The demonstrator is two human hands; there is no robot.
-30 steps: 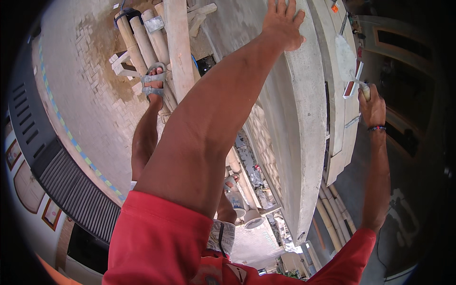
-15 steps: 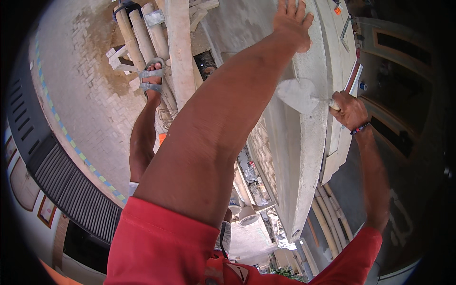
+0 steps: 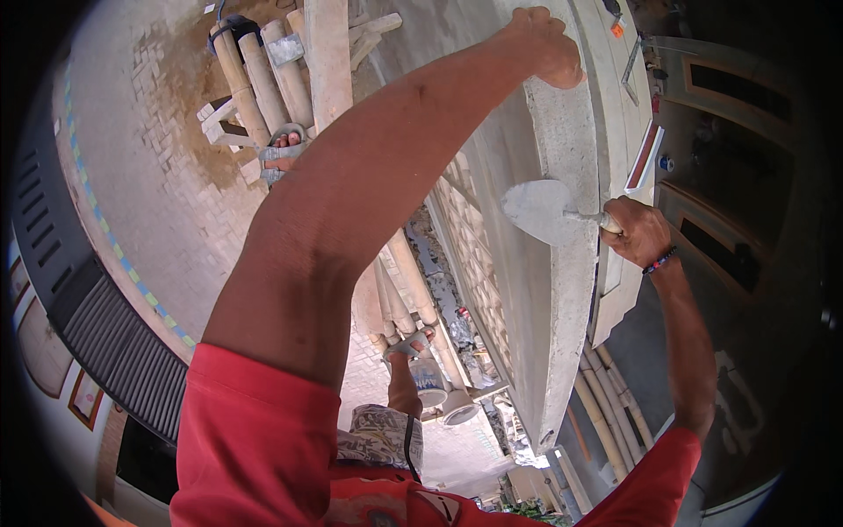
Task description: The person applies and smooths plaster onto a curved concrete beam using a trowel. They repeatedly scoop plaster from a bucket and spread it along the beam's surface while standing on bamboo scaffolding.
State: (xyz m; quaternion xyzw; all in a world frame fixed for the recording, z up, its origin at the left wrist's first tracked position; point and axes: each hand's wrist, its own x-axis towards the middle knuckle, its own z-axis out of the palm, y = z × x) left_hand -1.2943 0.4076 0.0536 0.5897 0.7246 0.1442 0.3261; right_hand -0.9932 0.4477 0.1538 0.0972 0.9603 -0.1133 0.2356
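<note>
Far left you've got a dark slatted gate (image 3: 123,338); upper left, bamboo poles (image 3: 262,83), block paving (image 3: 167,114); lower centre, pale bucket (image 3: 428,384) with blue markings; lower right, long poles (image 3: 606,408).

The right hand (image 3: 637,233) has brought the trowel (image 3: 537,211) leftward from over the pale boards (image 3: 619,132), and its blade, which pointed away from the person a second ago, now points left across the concrete ledge (image 3: 571,307). The left hand (image 3: 549,48), earlier splayed, has its fingers curled in. The left elbow (image 3: 303,233) sits farther left, uncovering the lower sandalled foot (image 3: 407,343).
</note>
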